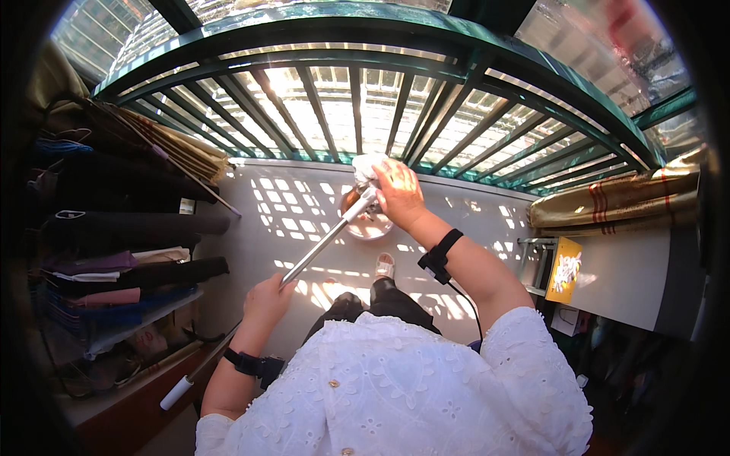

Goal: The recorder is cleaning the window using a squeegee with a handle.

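Note:
A silver pole [315, 248] slants up from lower left, with a white end cap [177, 393] at its near end and a white collar at its far end. My left hand [266, 302] is closed round its middle. Farther out, my right hand [401, 191] is closed on a white bunched cloth [366, 166] at the pole's far end; whether the cloth is fixed to the pole I cannot tell. Below them a round pinkish basin [369, 228] stands on the floor, partly hidden by the pole and my right hand.
Green railing bars [357, 106] curve across the far side. Folded and hanging clothes [129, 228] fill the left, with a thin rod [186, 175] leaning there. At right are a striped curtain [608, 201], a yellow board [564, 270] and a pale tabletop [627, 273]. My foot [385, 266] stands behind the basin.

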Motion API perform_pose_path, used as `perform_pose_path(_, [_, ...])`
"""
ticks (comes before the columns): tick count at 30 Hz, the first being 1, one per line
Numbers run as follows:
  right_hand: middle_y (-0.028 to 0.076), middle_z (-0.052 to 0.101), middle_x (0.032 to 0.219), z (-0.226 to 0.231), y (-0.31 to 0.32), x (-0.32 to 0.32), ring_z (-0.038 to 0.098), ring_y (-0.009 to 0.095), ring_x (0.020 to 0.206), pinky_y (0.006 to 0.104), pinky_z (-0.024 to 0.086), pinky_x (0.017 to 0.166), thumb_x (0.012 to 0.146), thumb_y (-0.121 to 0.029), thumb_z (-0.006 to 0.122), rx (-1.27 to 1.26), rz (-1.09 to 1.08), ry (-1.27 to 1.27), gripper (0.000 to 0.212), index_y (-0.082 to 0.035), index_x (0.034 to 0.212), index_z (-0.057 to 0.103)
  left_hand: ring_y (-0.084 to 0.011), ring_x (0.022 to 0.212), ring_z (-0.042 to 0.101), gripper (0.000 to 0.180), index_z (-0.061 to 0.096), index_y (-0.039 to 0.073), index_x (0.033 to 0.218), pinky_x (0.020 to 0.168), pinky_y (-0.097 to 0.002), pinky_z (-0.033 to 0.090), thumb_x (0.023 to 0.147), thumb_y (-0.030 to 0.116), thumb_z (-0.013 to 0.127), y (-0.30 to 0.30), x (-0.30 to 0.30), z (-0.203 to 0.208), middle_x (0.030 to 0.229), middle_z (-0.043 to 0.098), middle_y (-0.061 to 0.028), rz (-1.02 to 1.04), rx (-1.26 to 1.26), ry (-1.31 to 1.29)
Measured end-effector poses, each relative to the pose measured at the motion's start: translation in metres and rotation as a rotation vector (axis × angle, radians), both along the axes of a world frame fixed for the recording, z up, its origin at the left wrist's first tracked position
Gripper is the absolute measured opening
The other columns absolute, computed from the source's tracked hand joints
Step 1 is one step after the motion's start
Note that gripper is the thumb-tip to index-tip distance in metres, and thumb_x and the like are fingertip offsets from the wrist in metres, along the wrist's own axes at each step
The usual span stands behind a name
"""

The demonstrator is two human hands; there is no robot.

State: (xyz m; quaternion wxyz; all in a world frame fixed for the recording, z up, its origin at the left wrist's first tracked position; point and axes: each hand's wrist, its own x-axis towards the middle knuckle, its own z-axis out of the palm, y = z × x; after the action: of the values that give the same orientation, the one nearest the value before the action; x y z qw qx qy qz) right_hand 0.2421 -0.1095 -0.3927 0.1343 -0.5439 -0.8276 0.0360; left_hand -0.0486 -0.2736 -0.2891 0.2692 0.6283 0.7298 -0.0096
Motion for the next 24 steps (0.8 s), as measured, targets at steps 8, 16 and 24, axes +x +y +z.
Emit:
perform_pose_path(8, [0.015, 0.054, 0.114, 0.013, 0.039, 0.013, 0.052, 0.032, 0.105, 0.0403, 0.044, 0.089, 0.082, -0.009, 0.049, 0.025, 0.362, -0.026, 0.038, -0.003, 0.120, 0.049, -0.0381, 0.067, 0.060, 0.025, 0.055, 0.007, 0.083, 0.058, -0.0464, 0.048, 0.085, 0.031, 0.059, -0.028, 0.003, 0.014, 0.073, 0.061, -0.0152, -0.081, 0.171, 0.139])
perform_pose_path(16, [0.017, 0.059, 0.087, 0.006, 0.068, 0.000, 0.056, 0.034, 0.082, 0.0415, 0.047, 0.075, 0.084, -0.015, 0.047, -0.399, 0.132, 0.187, 0.018, -0.003, 0.090, 0.059, -0.0363, 0.064, 0.060, 0.025, 0.052, 0.007, 0.080, 0.056, -0.0451, 0.049, 0.085, 0.030, 0.059, -0.044, 0.003, 0.011, 0.071, 0.060, -0.0132, -0.078, 0.212, 0.158])
perform_pose_path(24, [0.007, 0.061, 0.079, -0.004, 0.087, 0.015, 0.063, 0.019, 0.070, 0.0337, 0.053, 0.057, 0.087, -0.017, 0.047, -1.211, -0.406, 1.113, 0.020, -0.003, 0.091, 0.061, -0.0335, 0.064, 0.059, 0.020, 0.055, 0.009, 0.083, 0.055, -0.0428, 0.048, 0.082, 0.027, 0.063, -0.052, -0.013, -0.001, 0.072, 0.059, -0.0115, -0.068, 0.336, 0.161])
